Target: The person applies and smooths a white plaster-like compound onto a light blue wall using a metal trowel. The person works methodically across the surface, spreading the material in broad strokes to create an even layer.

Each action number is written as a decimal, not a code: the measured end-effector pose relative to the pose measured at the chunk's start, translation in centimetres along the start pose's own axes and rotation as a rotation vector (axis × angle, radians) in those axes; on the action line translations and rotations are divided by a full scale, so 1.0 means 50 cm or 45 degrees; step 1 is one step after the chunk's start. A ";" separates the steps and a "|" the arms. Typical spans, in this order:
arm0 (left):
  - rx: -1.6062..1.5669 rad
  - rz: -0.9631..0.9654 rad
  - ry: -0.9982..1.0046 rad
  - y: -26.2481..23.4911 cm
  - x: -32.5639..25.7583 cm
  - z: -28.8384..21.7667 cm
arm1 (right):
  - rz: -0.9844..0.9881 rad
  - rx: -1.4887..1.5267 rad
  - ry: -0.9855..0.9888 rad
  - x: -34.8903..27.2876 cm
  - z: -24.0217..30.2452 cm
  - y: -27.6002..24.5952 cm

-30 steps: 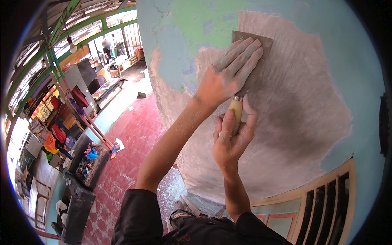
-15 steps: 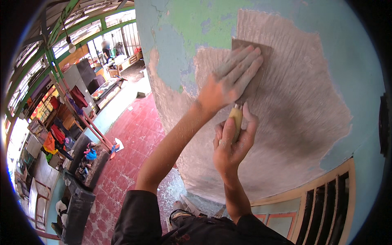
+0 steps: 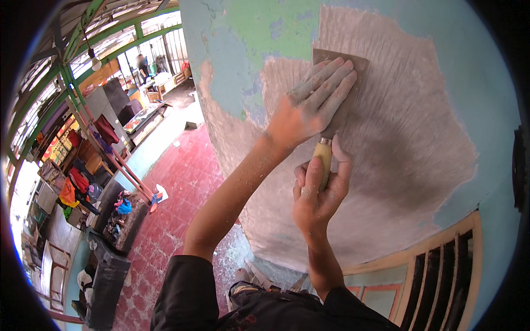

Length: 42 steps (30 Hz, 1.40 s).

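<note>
A scraper with a wide flat metal blade [image 3: 343,117] lies against a wall stripped to bare grey-brown plaster [image 3: 408,110]. My right hand [image 3: 323,201] is closed around its pale wooden handle [image 3: 323,157], below the blade. Dusty fingers of my left hand [image 3: 312,102] lie stretched out flat on the blade, pressing it to the plaster. The blade's upper left corner meets the edge of the remaining green paint [image 3: 270,27]. Blue paint [image 3: 469,71] surrounds the bare patch on the right. The palm side of my left hand is hidden.
A slatted wooden vent frame [image 3: 441,265] is set into the wall at lower right. Red tiles [image 3: 171,204] with pale dust cover the floor to the left. Beyond stand a dark ledge with clutter [image 3: 124,220], poles [image 3: 130,176], and a distant person [image 3: 142,66].
The scraper's handle and my right hand have shifted slightly right, tilting the blade a little. My left hand stays flat on the blade. The whole view has shifted slightly.
</note>
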<state>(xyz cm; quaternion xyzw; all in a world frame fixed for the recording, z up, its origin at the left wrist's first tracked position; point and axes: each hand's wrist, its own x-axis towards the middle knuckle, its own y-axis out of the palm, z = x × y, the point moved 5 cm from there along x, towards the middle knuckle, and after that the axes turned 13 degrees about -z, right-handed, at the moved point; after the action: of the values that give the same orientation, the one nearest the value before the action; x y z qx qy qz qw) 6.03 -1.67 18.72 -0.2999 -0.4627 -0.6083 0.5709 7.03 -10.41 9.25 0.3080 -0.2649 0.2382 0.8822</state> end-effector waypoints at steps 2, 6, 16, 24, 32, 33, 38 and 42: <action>0.013 -0.050 0.019 0.005 0.026 0.017 | 0.009 0.010 -0.041 0.027 0.012 0.027; -0.051 0.031 -0.049 0.005 0.019 0.012 | 0.025 0.024 0.014 0.023 0.011 0.025; -0.069 0.059 -0.045 0.001 0.000 0.007 | 0.010 -0.019 -0.089 0.008 0.008 0.027; -0.079 0.074 -0.082 -0.002 0.012 0.013 | -0.016 -0.014 -0.097 0.008 0.001 0.035; -0.074 0.067 -0.068 0.002 0.030 0.024 | -0.056 0.052 -0.157 0.026 0.005 0.051; -0.073 0.055 -0.061 0.001 0.024 0.022 | -0.042 0.052 -0.161 0.024 0.004 0.049; -0.047 0.039 -0.055 0.003 0.055 0.038 | -0.008 0.030 -0.198 0.050 0.017 0.060; -0.042 0.013 -0.039 0.004 0.042 0.036 | -0.037 0.075 -0.175 0.034 0.016 0.061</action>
<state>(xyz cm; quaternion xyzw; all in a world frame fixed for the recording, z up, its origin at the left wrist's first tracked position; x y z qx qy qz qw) 5.57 -0.90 21.34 -0.3209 -0.4599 -0.6082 0.5618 6.29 -8.39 12.12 0.3532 -0.3134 0.2115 0.8557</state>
